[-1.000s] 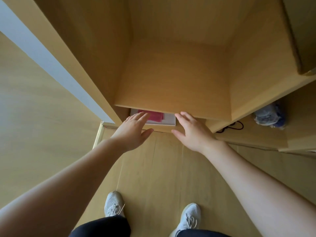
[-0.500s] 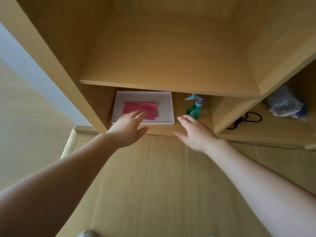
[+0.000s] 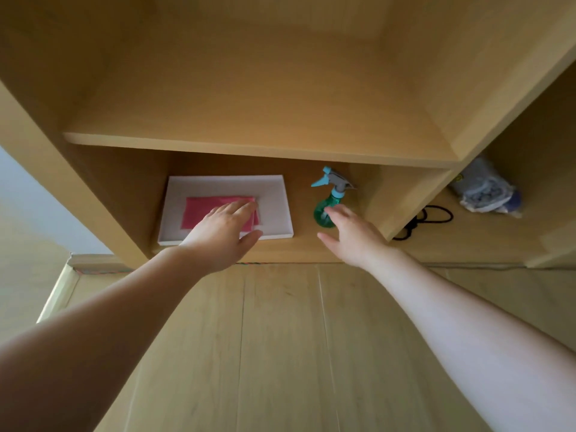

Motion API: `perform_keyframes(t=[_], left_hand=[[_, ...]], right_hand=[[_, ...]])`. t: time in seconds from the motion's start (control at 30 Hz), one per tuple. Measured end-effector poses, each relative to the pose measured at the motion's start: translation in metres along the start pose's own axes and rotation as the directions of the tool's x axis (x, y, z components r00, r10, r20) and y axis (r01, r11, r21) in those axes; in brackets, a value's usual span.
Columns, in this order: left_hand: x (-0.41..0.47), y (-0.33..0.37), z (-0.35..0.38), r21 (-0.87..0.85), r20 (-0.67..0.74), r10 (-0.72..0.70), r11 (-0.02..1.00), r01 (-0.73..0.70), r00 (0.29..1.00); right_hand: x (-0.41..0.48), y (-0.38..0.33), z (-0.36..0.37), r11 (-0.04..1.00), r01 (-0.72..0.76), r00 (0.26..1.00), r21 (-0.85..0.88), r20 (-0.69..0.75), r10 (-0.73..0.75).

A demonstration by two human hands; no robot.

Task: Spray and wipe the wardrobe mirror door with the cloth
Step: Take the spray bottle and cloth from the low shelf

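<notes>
My left hand [image 3: 223, 235] lies flat over the pink cloth [image 3: 202, 212]; my right hand [image 3: 352, 235], fingers spread, could knock the green spray bottle [image 3: 325, 210] over

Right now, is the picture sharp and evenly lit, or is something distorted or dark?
Head view: the pink cloth, white tray and green spray bottle are fairly sharp; the wide lens bends the shelf edge; the compartment under it is shadowed; the left hand and right hand look slightly soft.
</notes>
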State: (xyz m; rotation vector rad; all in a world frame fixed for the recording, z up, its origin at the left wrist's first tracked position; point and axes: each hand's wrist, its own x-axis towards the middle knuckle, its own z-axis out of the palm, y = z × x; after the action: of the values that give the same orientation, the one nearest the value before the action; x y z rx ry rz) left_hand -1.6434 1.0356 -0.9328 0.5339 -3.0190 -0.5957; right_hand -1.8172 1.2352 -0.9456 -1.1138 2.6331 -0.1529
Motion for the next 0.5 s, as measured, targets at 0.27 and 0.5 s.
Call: perform_keyframes(t=[0.27,0.5], left_hand=[[0.004,0.0,0.004,-0.03,-0.067,0.019,0.999,-0.021,0.998],[-0.005,-0.001,0.008,0.012,-0.07,0.061,0.998,-0.06,0.996]], right_hand=[[0.058,0.029,0.011,0.99,-0.132,0.984,-0.056,-0.126,0.125],[0.081,0.033,0.02,0.991,-0.129,0.972,0.029,-0.194,0.132]])
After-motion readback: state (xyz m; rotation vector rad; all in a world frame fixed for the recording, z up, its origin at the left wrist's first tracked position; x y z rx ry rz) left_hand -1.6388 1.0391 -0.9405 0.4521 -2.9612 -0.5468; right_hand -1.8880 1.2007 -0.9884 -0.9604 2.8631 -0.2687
